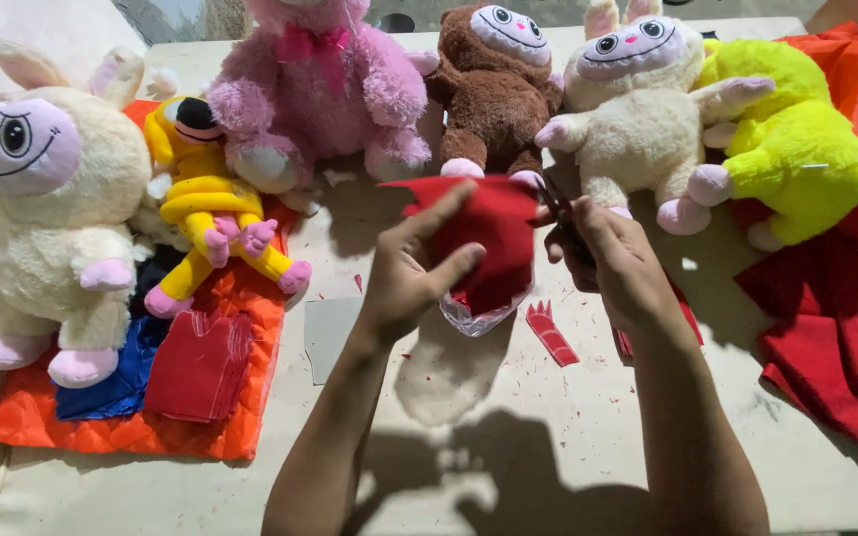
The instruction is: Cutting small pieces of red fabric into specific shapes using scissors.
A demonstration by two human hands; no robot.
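My left hand [411, 270] pinches a piece of red felt [489, 238] between thumb and fingers, holding it up over the table. My right hand [616, 260] grips dark scissors [560, 220] whose blades meet the right edge of the felt. Under the felt lies a clear plastic piece [477, 318] with red scraps in it. A cut red felt shape [551, 334] rests on the table just right of it. A white fabric piece [447, 372] lies below my left hand.
Plush toys line the back: cream rabbit [52, 208], yellow doll [209, 203], pink bear [315, 84], brown toy [497, 89], cream toy [638, 109], neon yellow toy [796, 149]. Orange quilted cloth [121, 427] with red pieces [199, 365] lies left; red fabric [836, 337] right.
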